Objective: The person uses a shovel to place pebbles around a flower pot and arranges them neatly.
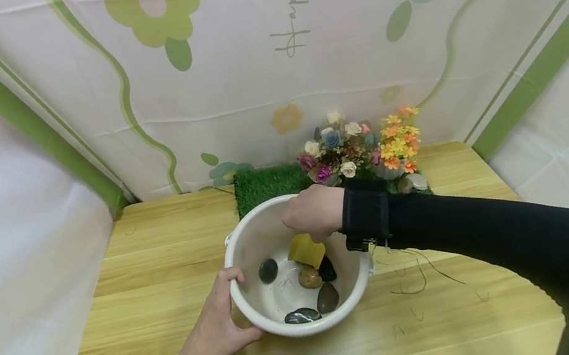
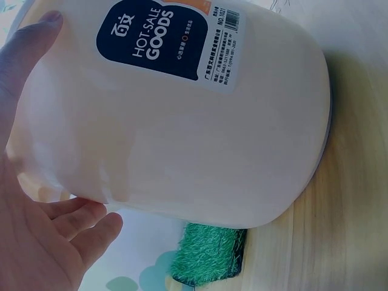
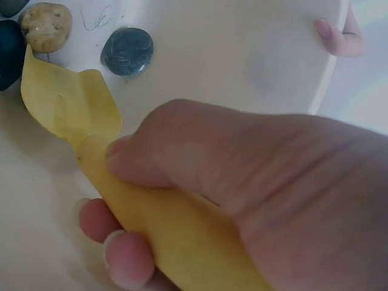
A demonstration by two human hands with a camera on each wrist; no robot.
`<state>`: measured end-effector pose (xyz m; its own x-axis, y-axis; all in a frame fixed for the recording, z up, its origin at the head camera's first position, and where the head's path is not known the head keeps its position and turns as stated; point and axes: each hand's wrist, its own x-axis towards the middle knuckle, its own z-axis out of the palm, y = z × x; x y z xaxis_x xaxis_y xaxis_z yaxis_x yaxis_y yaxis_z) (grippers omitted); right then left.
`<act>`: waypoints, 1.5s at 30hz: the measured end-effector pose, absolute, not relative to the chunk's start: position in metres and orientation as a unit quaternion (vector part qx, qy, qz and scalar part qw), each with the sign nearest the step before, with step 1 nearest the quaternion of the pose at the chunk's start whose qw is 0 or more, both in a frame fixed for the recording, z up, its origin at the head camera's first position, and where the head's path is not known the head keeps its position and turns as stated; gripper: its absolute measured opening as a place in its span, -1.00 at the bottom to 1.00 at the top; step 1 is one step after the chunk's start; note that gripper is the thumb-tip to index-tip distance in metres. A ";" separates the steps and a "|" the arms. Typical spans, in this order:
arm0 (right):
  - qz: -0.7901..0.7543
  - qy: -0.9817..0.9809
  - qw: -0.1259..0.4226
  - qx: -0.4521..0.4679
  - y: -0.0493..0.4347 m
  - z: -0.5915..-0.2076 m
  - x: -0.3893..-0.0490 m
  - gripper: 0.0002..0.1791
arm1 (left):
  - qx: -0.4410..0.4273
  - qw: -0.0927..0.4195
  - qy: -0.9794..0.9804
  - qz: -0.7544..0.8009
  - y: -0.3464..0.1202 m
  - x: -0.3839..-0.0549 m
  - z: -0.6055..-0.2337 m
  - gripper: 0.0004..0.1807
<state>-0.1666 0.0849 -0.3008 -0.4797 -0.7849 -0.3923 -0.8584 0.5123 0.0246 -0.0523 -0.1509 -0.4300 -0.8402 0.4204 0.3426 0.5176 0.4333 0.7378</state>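
A white bucket is tilted so that its mouth faces me. My left hand grips its left rim, one finger hooked over the edge and the thumb along the outer wall. In the right wrist view, my right hand holds a yellow shovel by its handle, thumb on top. Its blade reaches inside the bucket near a tan stone and a black stone. Also in the bucket are a grey stone, a brown stone and a dark striped stone.
Behind the bucket lies a green turf mat, bearing mixed flowers and orange-yellow flowers. Pale stones sit at its right end. Dark thin strands lie on the wooden table. A printed cloth hangs behind.
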 end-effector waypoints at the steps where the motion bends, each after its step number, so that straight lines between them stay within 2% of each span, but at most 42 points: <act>1: 0.110 0.852 0.169 -0.483 0.085 -0.301 -0.166 -0.65 | -0.278 0.053 -0.845 -0.454 -0.151 -0.052 -0.430 -0.17; 16: 0.139 0.838 0.205 -0.487 0.077 -0.312 -0.165 -0.76 | -0.278 0.053 -0.846 -0.452 -0.150 -0.052 -0.430 -0.17; 26: 0.078 0.817 0.272 -0.503 0.076 -0.326 -0.181 -0.66 | -0.278 0.051 -0.846 -0.452 -0.151 -0.052 -0.430 -0.17; 36: 0.016 0.792 0.291 -0.537 0.085 -0.356 -0.201 -0.64 | -0.279 0.052 -0.843 -0.456 -0.151 -0.052 -0.431 -0.17; 45: -0.014 0.788 0.320 -0.526 0.087 -0.354 -0.198 -0.60 | -0.275 0.047 -0.843 -0.460 -0.150 -0.052 -0.430 -0.17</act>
<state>-0.1978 0.0871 -0.3541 -0.2424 -0.8373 -0.4901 -0.8200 0.4468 -0.3578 -0.0521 -0.1502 -0.4296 -0.8446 0.4204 0.3315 0.5062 0.4253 0.7502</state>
